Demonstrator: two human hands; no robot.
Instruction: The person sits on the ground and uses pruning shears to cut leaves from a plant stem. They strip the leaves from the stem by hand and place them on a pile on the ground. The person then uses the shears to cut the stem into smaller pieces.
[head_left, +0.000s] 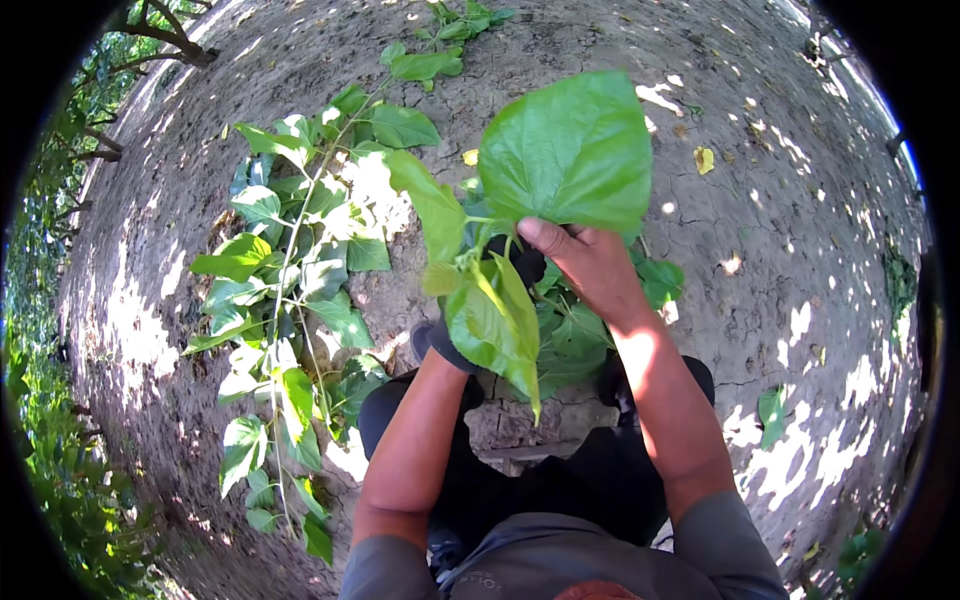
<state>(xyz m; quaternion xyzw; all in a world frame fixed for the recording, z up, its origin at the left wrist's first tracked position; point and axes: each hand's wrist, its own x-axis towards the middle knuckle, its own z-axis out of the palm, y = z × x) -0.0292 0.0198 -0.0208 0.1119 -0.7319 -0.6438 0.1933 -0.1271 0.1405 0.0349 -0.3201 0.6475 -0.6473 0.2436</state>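
My bare right hand (592, 259) pinches a broad green leaf (566, 154) near its stalk, with the thumb on top. The leaf spreads upward from the fingers. Close beside it, my left hand (452, 341) wears a dark glove and is mostly hidden behind leaves. It grips a leafy shoot (495, 322), whose tip leaves hang towards me. The exact place where the left fingers close on the stem is covered. More green leaves (574, 337) lie below the hands, between my knees.
A long cut branch (289, 262) with many leaves lies on the cracked soil (750, 247) at left. Another leafy tip (461, 26) lies farther ahead. Single leaves, one yellow (703, 160) and one green (771, 411), lie at right. Tree stems (191, 52) stand at upper left.
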